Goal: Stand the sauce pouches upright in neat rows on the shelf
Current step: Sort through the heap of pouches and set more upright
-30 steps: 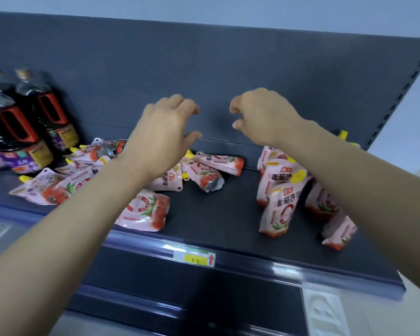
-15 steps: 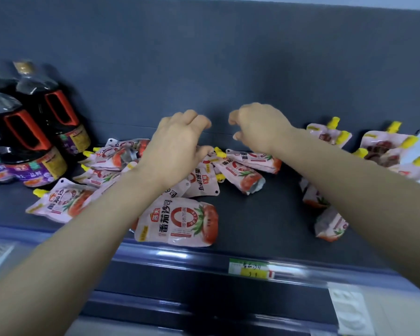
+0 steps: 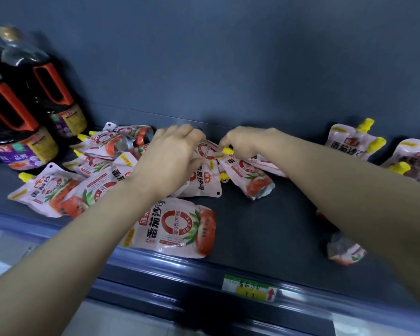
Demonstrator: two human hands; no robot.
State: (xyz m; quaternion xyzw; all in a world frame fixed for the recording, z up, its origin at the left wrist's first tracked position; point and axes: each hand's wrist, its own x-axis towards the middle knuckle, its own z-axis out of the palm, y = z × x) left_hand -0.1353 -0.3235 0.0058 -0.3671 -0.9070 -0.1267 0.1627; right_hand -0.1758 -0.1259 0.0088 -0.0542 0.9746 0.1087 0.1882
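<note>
Flat pouches lie heaped on the shelf, up-left of the price tag. Straight above the tag, the right hand pinches 1 yellow spout. The left hand, further left, curls over the heap; grip unclear. Upright pouches stand up-right of the tag, bottles far left.

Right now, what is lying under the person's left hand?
Flat tomato sauce pouches on the dark shelf. The left hand covers their upper parts, so whether it holds one cannot be seen.
</note>
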